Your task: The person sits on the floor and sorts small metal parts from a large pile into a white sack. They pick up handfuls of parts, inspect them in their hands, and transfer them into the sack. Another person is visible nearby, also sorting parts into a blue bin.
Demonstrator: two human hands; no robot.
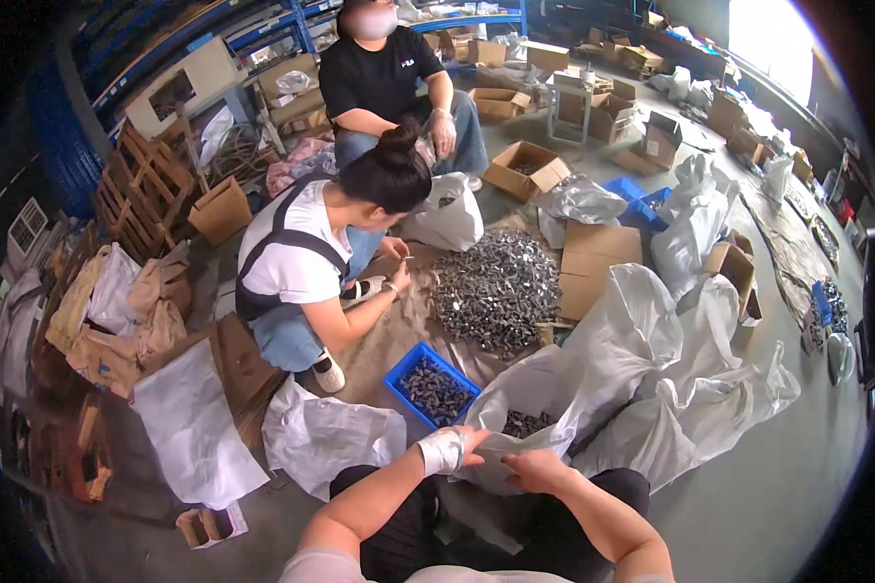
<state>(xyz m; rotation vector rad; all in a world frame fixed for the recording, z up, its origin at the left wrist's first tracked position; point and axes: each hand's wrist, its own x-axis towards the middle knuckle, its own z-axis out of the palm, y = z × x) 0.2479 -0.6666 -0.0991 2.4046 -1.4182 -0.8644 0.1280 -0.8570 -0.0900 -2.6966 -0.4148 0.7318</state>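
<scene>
A white woven sack (603,355) stands open in front of me, with small dark metal parts (528,424) inside. My left hand (449,450), which has a white covering around the palm and wrist, is closed on the near left edge of the sack's mouth. My right hand (538,471) pinches the near rim a little to the right. Just beyond my left hand, a blue plastic bin (396,381) holds more of the small metal parts. Past the bin and the sack, a large heap of metal parts (496,291) is spread on a brown ground sheet.
A person in a white shirt (297,257) squats left of the heap, and another in black (384,87) sits behind. White sacks (690,418) lie to my right, another (331,437) to my left. Cardboard boxes (525,170) and blue bins (632,194) stand farther back.
</scene>
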